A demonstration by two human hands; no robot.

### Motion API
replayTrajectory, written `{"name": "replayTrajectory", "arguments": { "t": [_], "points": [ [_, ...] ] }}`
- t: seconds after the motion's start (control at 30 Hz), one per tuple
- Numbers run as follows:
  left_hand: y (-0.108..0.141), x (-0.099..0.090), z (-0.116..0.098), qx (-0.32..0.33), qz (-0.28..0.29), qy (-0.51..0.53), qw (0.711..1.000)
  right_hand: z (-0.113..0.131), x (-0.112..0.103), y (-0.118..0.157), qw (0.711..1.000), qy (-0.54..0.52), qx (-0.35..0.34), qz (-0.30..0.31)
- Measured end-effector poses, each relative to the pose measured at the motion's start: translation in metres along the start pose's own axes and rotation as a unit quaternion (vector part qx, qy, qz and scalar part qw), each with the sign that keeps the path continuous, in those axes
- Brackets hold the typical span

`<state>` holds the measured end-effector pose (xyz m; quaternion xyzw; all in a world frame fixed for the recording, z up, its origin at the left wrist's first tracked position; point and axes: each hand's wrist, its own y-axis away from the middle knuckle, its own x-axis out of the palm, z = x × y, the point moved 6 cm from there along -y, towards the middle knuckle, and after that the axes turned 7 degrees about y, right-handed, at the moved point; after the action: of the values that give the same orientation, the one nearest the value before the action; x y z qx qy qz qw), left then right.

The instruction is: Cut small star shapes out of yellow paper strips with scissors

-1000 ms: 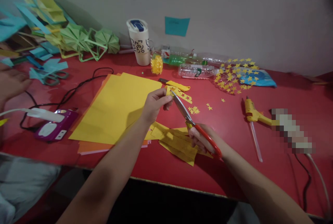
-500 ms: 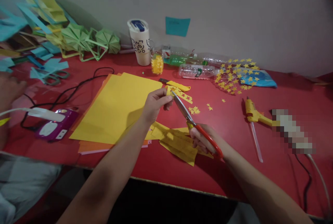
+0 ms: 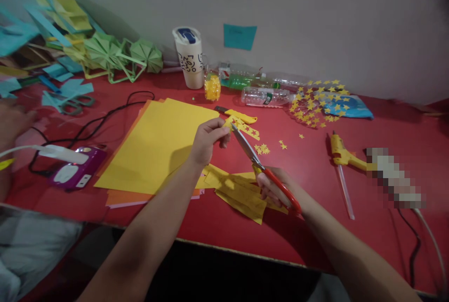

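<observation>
While my left fingers (image 3: 220,133) pinch yellow paper (image 3: 228,121) and right fingers (image 3: 267,190) grip scissors (image 3: 285,190), I see a utility knife (image 3: 242,116) just beyond.

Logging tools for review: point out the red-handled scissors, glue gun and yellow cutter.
Red-handled scissors (image 3: 257,160), head view: pivot area.
Glue gun (image 3: 340,155), head view: yellow body.
Yellow cutter (image 3: 241,115), head view: handle.

Glue gun (image 3: 339,152) right of scissors (image 3: 280,187)

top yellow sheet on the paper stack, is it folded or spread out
Spread flat: the yellow sheet lies broad face up over orange paper, with no fold showing.
</observation>
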<state>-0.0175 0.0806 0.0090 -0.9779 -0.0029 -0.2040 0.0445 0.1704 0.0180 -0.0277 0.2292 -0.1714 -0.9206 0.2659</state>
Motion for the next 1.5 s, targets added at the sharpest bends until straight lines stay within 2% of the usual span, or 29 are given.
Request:
{"name": "replayTrajectory", "arguments": {
  "t": [0.27,0.5,0.73,0.9,1.37,1.5],
  "points": [
    [-0.001,-0.004,0.001,0.006,-0.031,0.009,0.999,0.001,0.001,0.0,1.0,0.002,-0.009,0.002],
    [-0.001,0.002,0.002,-0.009,0.009,0.0,1.0,0.001,0.003,-0.001,1.0,-0.01,-0.019,0.003],
    [-0.001,-0.001,0.003,-0.004,-0.012,0.028,1.0,0.004,0.001,0.001,1.0,0.006,-0.005,-0.001],
    [-0.002,-0.004,0.004,0.014,-0.007,0.018,1.0,0.001,0.001,0.0,1.0,0.005,0.013,0.001],
    [-0.002,-0.004,0.002,0.011,-0.004,0.013,1.0,-0.007,0.0,-0.003,0.999,0.016,-0.019,0.025],
    [-0.002,-0.004,0.001,0.012,-0.011,0.013,1.0,-0.011,0.0,-0.005,0.999,0.012,-0.009,0.028]
  ]
}}
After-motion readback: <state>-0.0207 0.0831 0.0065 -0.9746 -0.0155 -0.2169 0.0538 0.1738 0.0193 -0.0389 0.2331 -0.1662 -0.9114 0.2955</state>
